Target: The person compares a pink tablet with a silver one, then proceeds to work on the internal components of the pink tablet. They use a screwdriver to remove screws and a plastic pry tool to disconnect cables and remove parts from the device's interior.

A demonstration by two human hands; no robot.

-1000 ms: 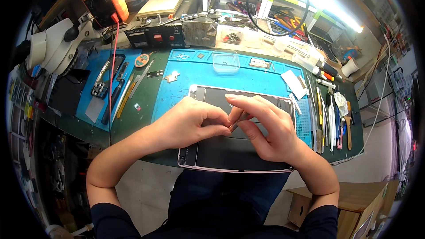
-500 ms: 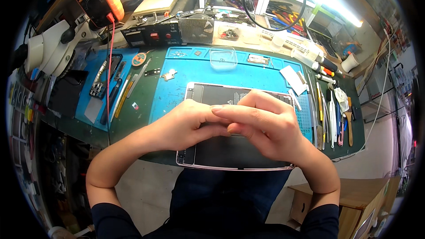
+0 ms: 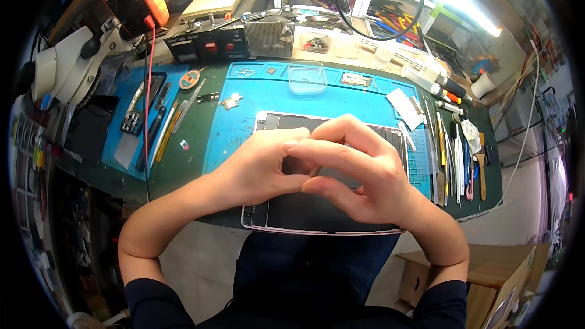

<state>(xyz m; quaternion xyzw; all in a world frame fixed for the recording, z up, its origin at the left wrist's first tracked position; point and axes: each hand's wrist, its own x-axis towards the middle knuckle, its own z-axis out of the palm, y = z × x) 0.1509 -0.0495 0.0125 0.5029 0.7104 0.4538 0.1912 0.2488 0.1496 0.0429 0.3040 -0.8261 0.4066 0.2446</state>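
Observation:
Over an opened tablet [image 3: 323, 214] with a thin pinkish frame and dark inside, my two hands meet at the fingertips. My left hand [image 3: 262, 161] is closed, its fingers bent and its thumb pointing right. My right hand [image 3: 379, 180] curves in from the other side, thumb and fingers arched round to touch the left fingertips. Whatever is pinched between them, if anything, is hidden by the fingers. The tablet lies partly on a blue work mat [image 3: 244, 122], its near side by the bench edge.
A clear plastic box [image 3: 307, 79] stands behind the tablet. Brushes, tweezers and other slim tools [image 3: 454, 158] line the right side. Phone parts and pens lie on a smaller blue mat [image 3: 122, 158] at left, near a microscope [image 3: 64, 73] and an orange multimeter [image 3: 131, 0].
The right hand's fingers have arched up and its thumb has dropped, widening the gap between them. The fingertips of both hands still meet. The tablet stays in place.

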